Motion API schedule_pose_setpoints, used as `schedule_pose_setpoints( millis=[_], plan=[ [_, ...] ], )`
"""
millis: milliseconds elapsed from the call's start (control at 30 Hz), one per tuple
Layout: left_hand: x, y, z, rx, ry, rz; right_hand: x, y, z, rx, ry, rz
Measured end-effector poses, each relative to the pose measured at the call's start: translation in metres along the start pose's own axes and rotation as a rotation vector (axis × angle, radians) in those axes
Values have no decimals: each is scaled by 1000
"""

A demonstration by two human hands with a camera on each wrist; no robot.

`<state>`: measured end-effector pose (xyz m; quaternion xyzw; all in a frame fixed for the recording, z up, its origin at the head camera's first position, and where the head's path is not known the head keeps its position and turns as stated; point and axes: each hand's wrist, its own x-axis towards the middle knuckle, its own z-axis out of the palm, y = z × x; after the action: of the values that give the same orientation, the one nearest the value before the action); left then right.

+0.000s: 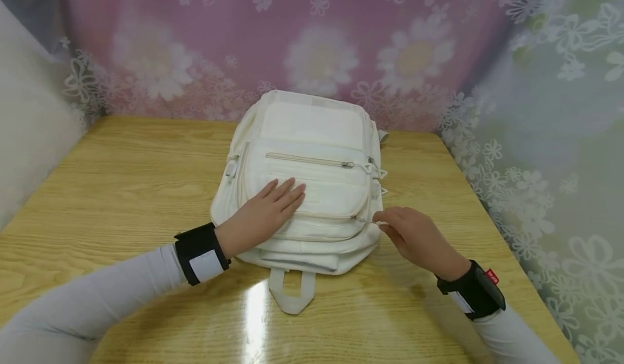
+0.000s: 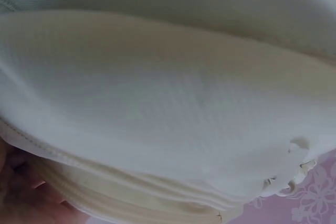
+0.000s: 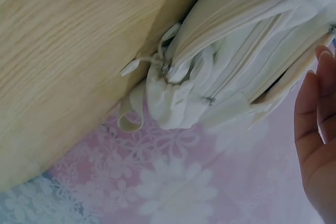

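A cream-white backpack [image 1: 312, 120] lies on the table, front side up, its carry loop [image 1: 307, 287] toward me. My left hand [image 1: 263, 212] rests flat on the front pocket, fingers straight. In the left wrist view, pale fabric fills most of the picture and part of the hand [image 2: 37, 200] shows at the lower left corner. At the bag's right edge my right hand [image 1: 414, 239] pinches the corded zipper pull [image 1: 369, 221] of the front compartment. A second zipper [image 1: 307, 159] crosses higher up, its slider at the right end.
The wooden table [image 1: 146, 180] extends on both sides of the bag. Behind it hangs a pink flowered curtain [image 1: 234, 39]; a pale flowered one [image 1: 551, 153] runs along the right. More zipper pulls and a strap loop [image 3: 131, 116] hang at the bag's side.
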<state>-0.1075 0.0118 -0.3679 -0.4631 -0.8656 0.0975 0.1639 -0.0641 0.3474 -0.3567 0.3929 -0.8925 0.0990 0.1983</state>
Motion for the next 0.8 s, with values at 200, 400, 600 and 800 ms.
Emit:
schedule_pose_setpoints(
  millis=[200,400,600,800],
  plan=[
    [-4,-4,-3,-67,9,14,8,22,-8,-68,-61,174],
    [-7,-5,-4,-112,24,17,28,51,-10,-96,-132,257],
    [-8,-4,-6,-154,39,14,47,80,-3,-78,-118,297],
    [-8,-3,-11,-187,33,3,63,97,7,-104,-70,348]
  ],
)
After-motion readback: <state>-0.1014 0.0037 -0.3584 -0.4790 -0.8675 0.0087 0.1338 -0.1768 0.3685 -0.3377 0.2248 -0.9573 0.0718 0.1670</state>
